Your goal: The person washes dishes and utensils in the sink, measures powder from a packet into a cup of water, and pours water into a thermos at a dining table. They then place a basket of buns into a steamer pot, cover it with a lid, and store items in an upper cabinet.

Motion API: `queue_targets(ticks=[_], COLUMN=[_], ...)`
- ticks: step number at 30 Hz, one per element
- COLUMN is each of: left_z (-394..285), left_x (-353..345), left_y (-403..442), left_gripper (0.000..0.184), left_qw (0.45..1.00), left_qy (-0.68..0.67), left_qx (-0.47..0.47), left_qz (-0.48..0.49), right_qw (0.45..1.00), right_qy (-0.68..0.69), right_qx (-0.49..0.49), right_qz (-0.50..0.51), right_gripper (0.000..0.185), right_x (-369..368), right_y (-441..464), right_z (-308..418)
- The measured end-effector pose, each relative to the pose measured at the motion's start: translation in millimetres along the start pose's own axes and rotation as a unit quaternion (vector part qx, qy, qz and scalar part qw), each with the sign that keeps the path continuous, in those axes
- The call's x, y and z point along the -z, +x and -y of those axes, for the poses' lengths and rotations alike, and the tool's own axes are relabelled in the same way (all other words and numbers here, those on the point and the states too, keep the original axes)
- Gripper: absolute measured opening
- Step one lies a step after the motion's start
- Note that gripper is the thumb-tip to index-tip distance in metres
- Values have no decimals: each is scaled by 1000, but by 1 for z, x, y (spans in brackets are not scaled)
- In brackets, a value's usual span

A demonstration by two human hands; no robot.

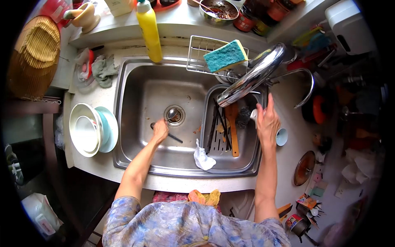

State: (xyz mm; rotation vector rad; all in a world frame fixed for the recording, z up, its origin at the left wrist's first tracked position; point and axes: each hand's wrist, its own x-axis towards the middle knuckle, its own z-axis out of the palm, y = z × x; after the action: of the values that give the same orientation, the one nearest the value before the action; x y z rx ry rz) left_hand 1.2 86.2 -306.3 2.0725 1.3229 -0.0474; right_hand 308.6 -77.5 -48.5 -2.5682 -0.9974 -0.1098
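Note:
My left hand (160,131) is closed over the steel sink (142,96), apparently on a metal spoon (173,114) whose bowl lies above the drain. A dark utensil (175,138) passes beneath this hand. My right hand (267,122), fingers stretched out and apart, is at the right edge of the grey draining basket (245,163). Beside its thumb is a small white item (254,117) that is hard to make out. The basket holds a wooden spatula (233,131), dark chopsticks (212,127) and a scourer (243,117). A white crumpled cloth (203,157) hangs at its lower left.
The chrome faucet (251,78) reaches over the basket. A green-yellow sponge (226,56) rests on the wire rack (197,53), near a yellow bottle (150,35). Stacked bowls (86,129) stand left of the sink, and a small cup (282,136) stands right.

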Motion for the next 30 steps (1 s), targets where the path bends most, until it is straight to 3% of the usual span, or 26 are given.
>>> queue_targets(ticks=[2,3,4,5,6,7,8,10,12,14,15,18,20,22,23,25,26,28,29,30], left_z=[-4,-14,-28,-41,-53,-63,-69,-88,-101,-108,-111,-155,-132,-72,-74,-85,-94,-109,-84,-81], left_x=[-7,-4,1,7,14,18,17,24,25,18,11,33,4,-57,-51,-22,-6,15,-5,-8], left_y=[-1,0,2,4,5,5,8,12,20,35,42,38,57,89,80,48,30,-7,-6,-20], left_gripper=[14,13,12,12,2,8,8,5,11,21,24,25,25,18,18,14,14,6,13,13], left_qw=[988,937,847,847,782,704,704,616,599,519,502,498,475,447,449,506,507,685,725,726], left_qy=[-130,-294,-448,-450,-543,-629,-631,-714,-729,-764,-772,-766,-771,-770,-772,-733,-733,-602,-557,-556], left_qx=[83,182,270,267,282,293,291,275,279,315,340,392,408,379,376,406,406,383,384,384], left_qz=[8,53,97,93,122,150,149,188,178,220,191,106,113,251,249,205,201,145,134,130], right_qw=[995,989,982,982,980,979,978,971,970,970,970,972,971,971,971,970,970,970,973,973], right_qy=[-36,-43,-52,-51,-55,-61,-61,-73,-75,-55,-61,-57,-51,-49,-47,-47,-42,-72,-75,-71], right_qx=[91,134,178,181,189,197,199,228,232,235,234,228,231,235,236,238,239,232,216,217], right_qz=[-37,-32,-29,-32,-22,-11,-13,-14,-19,-22,-19,-16,-20,-5,-8,3,3,-34,-20,-21], right_gripper=[38,29,21,21,13,10,10,11,10,10,11,11,11,11,11,10,10,10,11,11], right_x=[-9,-14,-18,-20,-23,-25,-27,-28,-28,-29,-30,-30,-31,-30,-30,-30,-31,-33,-31,-30], right_y=[23,32,39,40,41,41,39,32,28,27,26,27,28,29,31,35,37,37,37,33], right_z=[-2,-4,-8,-11,-14,-17,-18,-17,-15,-17,-17,-16,-19,-21,-22,-24,-24,-23,-23,-22])
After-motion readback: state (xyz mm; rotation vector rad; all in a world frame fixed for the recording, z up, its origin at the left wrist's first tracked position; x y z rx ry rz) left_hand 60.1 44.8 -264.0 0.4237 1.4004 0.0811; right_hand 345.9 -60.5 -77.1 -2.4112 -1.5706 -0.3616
